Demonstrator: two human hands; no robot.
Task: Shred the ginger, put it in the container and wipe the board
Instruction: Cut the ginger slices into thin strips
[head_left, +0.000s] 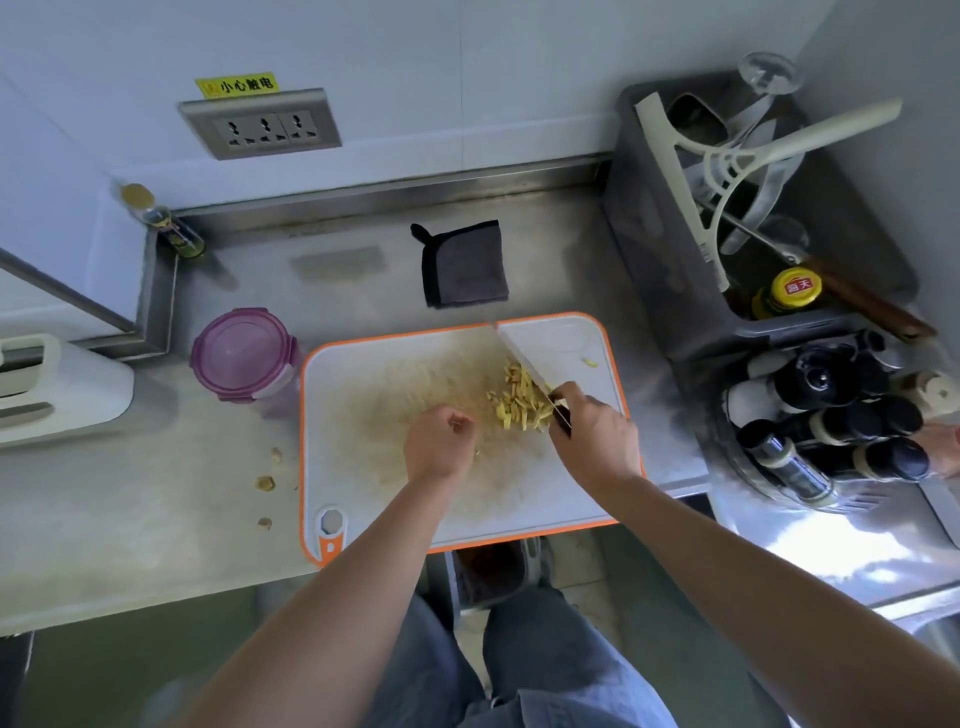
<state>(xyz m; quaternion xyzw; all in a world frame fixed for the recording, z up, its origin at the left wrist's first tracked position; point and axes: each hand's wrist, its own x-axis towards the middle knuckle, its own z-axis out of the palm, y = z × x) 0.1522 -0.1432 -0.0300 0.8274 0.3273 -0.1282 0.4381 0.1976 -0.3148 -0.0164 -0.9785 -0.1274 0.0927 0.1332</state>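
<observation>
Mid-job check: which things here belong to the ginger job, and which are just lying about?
In the job: ginger shreds, knife in right hand, cutting board, purple-lidded container, grey cloth.
Lying about: corner bottle, squeegee, sauce bottles, scraps on counter.

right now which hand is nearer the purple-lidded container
Left. The left hand is over the cutting board, to the right of the purple-lidded container; the right hand holds the knife farther right, beyond the shredded ginger.

Yellow ginger shreds (519, 397) lie heaped on the orange-rimmed white board (374, 374); the lidded purple container (244, 353) stands beside it at 10 o'clock.
</observation>
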